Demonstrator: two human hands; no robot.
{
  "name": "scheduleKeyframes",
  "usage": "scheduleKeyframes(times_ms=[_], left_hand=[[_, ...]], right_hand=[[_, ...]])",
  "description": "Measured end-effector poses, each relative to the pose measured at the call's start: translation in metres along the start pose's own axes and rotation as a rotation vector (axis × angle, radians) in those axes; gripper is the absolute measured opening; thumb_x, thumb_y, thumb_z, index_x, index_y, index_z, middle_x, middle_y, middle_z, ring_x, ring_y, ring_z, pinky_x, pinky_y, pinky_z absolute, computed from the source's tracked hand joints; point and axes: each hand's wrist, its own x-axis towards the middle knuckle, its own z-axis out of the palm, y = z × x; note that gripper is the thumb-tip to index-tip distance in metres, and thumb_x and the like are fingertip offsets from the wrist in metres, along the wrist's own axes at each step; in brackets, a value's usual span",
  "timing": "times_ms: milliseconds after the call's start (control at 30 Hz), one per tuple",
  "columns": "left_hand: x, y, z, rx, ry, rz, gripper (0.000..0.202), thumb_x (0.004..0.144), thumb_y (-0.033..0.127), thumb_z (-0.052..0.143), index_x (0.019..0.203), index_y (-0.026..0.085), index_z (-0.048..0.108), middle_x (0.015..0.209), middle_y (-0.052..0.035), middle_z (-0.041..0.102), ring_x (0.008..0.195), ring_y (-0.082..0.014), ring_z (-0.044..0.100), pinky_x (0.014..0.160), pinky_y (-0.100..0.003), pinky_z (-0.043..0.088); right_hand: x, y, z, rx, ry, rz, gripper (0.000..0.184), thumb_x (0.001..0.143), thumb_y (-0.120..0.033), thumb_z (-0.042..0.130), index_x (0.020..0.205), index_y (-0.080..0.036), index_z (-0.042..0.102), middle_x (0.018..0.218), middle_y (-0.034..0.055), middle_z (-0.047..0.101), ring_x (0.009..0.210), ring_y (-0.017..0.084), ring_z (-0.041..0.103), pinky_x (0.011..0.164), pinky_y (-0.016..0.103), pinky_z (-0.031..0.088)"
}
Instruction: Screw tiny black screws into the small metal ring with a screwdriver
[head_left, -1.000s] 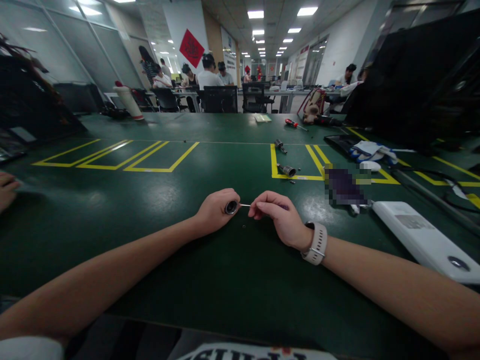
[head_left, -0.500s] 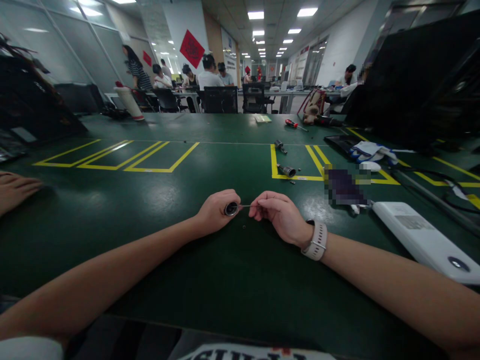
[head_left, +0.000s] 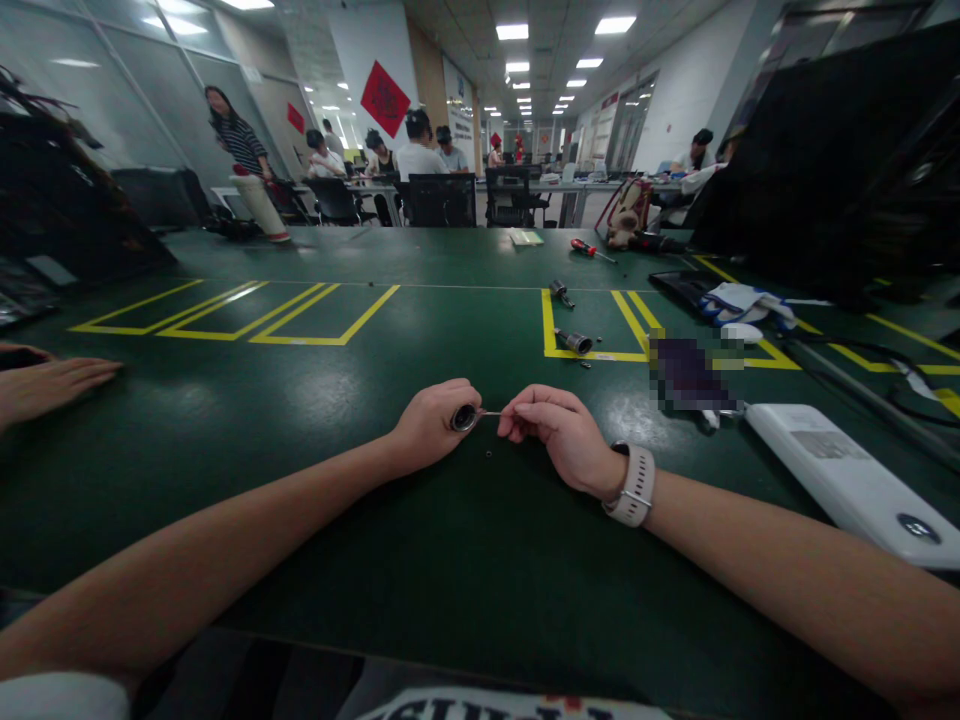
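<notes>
My left hand (head_left: pixel 431 425) is closed around a dark, round, hollow metal part (head_left: pixel 464 417), its open end facing me. My right hand (head_left: pixel 551 425), a pale watch on its wrist, pinches a thin metal rod (head_left: pixel 491 413) that reaches across to the metal part's side. The rod's far tip is hidden by the left fingers. On the green table below the two hands lies a tiny ring-like piece (head_left: pixel 489 454). Beyond my right hand, a similar metal cylinder (head_left: pixel 576 342) rests on its side, with another small metal part (head_left: pixel 559 290) behind it.
Another person's hand (head_left: pixel 60 385) lies on the table at the left. To the right are a white power bank (head_left: pixel 855 480), a pixelated dark object (head_left: pixel 690 372), gloves (head_left: pixel 746 305) and cables. A red screwdriver (head_left: pixel 589 249) lies at the back. Yellow tape (head_left: pixel 300 340) marks the table.
The other person's hand at the left has slid further onto the table. A standing person in the background has turned and shifted left. My hands hold nearly the same pose.
</notes>
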Motion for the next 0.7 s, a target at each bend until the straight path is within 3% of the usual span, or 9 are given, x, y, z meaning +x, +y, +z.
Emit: scheduleKeyframes(times_ms=[200, 367, 500, 700], left_hand=[[0.001, -0.002, 0.001, -0.076, 0.035, 0.005, 0.017, 0.081, 0.020, 0.050, 0.065, 0.016, 0.046, 0.065, 0.0006, 0.047, 0.060, -0.0108, 0.045, 0.055, -0.023, 0.034], [0.000, -0.002, 0.002, 0.011, 0.024, -0.033, 0.012, 0.079, 0.016, 0.050, 0.067, 0.016, 0.048, 0.067, 0.0003, 0.049, 0.061, -0.0113, 0.047, 0.055, -0.023, 0.034], [0.000, -0.001, 0.002, 0.074, -0.015, -0.044, 0.008, 0.077, 0.013, 0.051, 0.070, 0.016, 0.051, 0.068, -0.0001, 0.050, 0.062, -0.0117, 0.048, 0.055, -0.023, 0.034], [-0.001, 0.001, 0.000, 0.016, 0.003, -0.033, 0.013, 0.079, 0.016, 0.049, 0.066, 0.016, 0.048, 0.067, 0.0001, 0.049, 0.061, -0.0113, 0.047, 0.055, -0.023, 0.034]], right_hand=[[0.001, 0.002, -0.001, 0.100, 0.009, 0.034, 0.011, 0.076, -0.019, 0.052, 0.072, -0.015, 0.062, 0.068, 0.0022, 0.065, 0.061, 0.012, 0.056, 0.061, 0.027, 0.041], [-0.004, -0.004, 0.004, -0.148, 0.029, -0.093, 0.012, 0.079, -0.021, 0.051, 0.074, -0.017, 0.062, 0.071, 0.0013, 0.063, 0.066, 0.012, 0.055, 0.064, 0.028, 0.042], [-0.007, -0.008, 0.007, -0.288, -0.001, -0.094, 0.013, 0.079, -0.021, 0.052, 0.075, -0.016, 0.063, 0.073, 0.0017, 0.062, 0.068, 0.013, 0.056, 0.065, 0.028, 0.043], [-0.002, -0.003, 0.002, -0.020, 0.020, 0.009, 0.013, 0.077, -0.020, 0.052, 0.072, -0.015, 0.063, 0.068, 0.0022, 0.064, 0.063, 0.012, 0.055, 0.063, 0.028, 0.042]])
